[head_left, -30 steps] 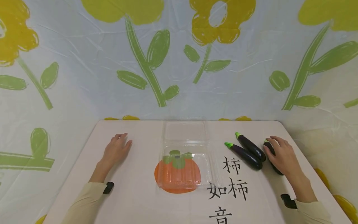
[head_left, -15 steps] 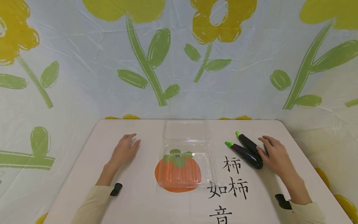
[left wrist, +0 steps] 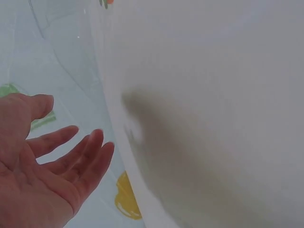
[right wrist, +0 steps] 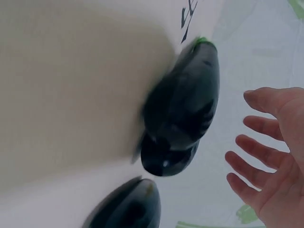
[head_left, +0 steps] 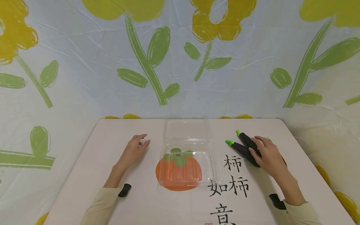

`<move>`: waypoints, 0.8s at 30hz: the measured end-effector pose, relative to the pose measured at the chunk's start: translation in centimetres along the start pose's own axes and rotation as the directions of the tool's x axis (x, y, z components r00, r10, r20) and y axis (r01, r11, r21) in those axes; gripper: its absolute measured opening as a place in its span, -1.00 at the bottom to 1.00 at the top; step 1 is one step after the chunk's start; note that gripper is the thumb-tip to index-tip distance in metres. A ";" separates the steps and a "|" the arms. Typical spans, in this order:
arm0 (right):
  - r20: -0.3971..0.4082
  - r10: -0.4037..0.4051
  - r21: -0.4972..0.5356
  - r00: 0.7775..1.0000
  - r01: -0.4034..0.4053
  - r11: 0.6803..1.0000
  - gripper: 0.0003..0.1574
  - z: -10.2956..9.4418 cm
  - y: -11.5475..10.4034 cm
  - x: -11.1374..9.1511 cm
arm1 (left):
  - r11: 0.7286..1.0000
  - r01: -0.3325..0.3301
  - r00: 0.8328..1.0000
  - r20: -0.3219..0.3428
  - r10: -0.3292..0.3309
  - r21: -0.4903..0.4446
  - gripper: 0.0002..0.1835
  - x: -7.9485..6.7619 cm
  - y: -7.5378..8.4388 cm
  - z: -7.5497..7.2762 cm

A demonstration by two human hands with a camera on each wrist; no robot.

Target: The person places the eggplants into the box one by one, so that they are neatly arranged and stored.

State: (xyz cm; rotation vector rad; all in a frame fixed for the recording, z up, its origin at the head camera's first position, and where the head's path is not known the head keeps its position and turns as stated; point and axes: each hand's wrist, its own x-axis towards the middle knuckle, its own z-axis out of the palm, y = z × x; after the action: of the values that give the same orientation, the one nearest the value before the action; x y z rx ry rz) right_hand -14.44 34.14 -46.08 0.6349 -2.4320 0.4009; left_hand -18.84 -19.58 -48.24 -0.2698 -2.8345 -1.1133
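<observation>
Two dark purple eggplants with green stems, the front one (head_left: 244,152) and the back one (head_left: 245,139), lie side by side on the right of the table. Over them hovers my right hand (head_left: 268,156), its fingers spread and loosely bent. In the right wrist view a gap shows between that hand (right wrist: 273,152) and the nearest eggplant (right wrist: 183,104). A third eggplant (right wrist: 130,209) lies apart, mostly hidden behind the hand in the head view. My left hand (head_left: 133,151) is above the table left of a clear plastic clamshell box (head_left: 209,165), fingers relaxed and holding nothing.
The box's lid (head_left: 187,129) is folded back toward the table's far edge. The white tabletop (head_left: 140,203) bears a printed orange persimmon (head_left: 180,186) and black characters (head_left: 239,187). A flower-patterned cloth (head_left: 239,81) hangs behind the table and along both sides.
My right hand has moved left from the rightmost eggplant to over the other two. My left hand has moved right toward the box. The eggplants and the box stay in place.
</observation>
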 end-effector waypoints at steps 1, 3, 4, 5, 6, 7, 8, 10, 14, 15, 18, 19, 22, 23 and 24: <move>0.006 -0.003 0.000 1.000 0.003 1.000 -0.39 0.1 -0.1 -0.1 | 1.000 -0.004 1.000 0.000 0.004 -0.003 -0.49 0.0 0.2 0.1; 0.013 -0.013 0.005 1.000 0.013 1.000 -0.36 0.4 -0.3 -0.1 | 1.000 -0.012 1.000 0.004 0.012 -0.005 -0.49 0.1 0.7 0.5; 0.018 -0.017 0.008 1.000 0.016 1.000 -0.36 0.5 -0.4 -0.2 | 1.000 -0.013 1.000 0.007 0.014 -0.007 -0.49 0.1 0.9 0.6; 0.024 -0.021 0.010 0.999 0.021 1.000 -0.36 0.7 -0.5 -0.2 | 1.000 -0.016 1.000 0.011 0.016 -0.008 -0.49 0.1 1.1 0.8; 0.031 -0.022 0.012 0.999 0.022 1.000 -0.35 0.8 -0.7 -0.2 | 1.000 -0.015 1.000 0.016 0.015 -0.010 -0.50 0.0 1.3 0.9; 0.034 -0.027 0.014 0.999 0.026 1.000 -0.36 1.0 -0.8 -0.2 | 1.000 -0.016 1.000 0.021 0.016 -0.016 -0.50 0.0 1.5 1.1; 0.040 -0.026 0.019 0.999 0.025 1.000 -0.35 1.1 -0.9 -0.2 | 1.000 -0.011 1.000 0.028 0.012 -0.022 -0.50 0.0 1.7 1.3; 0.064 -0.017 0.025 0.998 0.015 1.000 -0.35 1.3 -1.3 -0.3 | 0.999 -0.009 0.999 0.036 0.010 -0.035 -0.50 -0.1 1.9 1.6; 0.121 0.014 0.033 0.992 -0.018 0.999 -0.34 1.5 -2.2 -0.4 | 0.998 -0.017 0.998 0.052 0.021 -0.068 -0.51 -0.2 2.5 2.3; 0.133 0.019 0.034 0.991 -0.024 0.999 -0.34 1.6 -2.4 -0.4 | 0.997 -0.022 0.998 0.057 0.026 -0.077 -0.51 -0.3 2.7 2.5; 0.157 0.024 0.037 0.987 -0.030 0.999 -0.36 1.8 -2.8 -0.5 | 0.994 -0.038 0.997 0.066 0.045 -0.106 -0.53 -0.5 3.2 2.8; 0.163 0.023 0.036 0.986 -0.029 0.999 -0.37 1.9 -2.9 -0.5 | 0.992 -0.045 0.996 0.067 0.053 -0.117 -0.53 -0.5 3.4 2.9; 0.169 0.018 0.036 0.985 -0.024 0.999 -0.35 2.1 -3.2 -0.5 | 0.989 -0.064 0.995 0.067 0.073 -0.130 -0.55 -0.6 3.8 3.0; 0.170 0.019 0.037 0.985 -0.026 0.999 -0.35 2.1 -3.4 -0.5 | 0.988 -0.070 0.995 0.067 0.079 -0.136 -0.55 -0.6 3.9 3.0; 0.170 0.020 0.036 0.985 -0.026 0.999 -0.35 2.2 -3.5 -0.4 | 0.987 -0.073 0.995 0.064 0.083 -0.140 -0.55 -0.6 4.0 3.0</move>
State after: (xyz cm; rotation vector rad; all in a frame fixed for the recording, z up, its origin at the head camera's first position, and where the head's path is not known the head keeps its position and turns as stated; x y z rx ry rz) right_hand -13.33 30.46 -47.60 0.6825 -2.6012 0.4183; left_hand -17.57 -14.76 -47.88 -0.4339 -2.7819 -1.3097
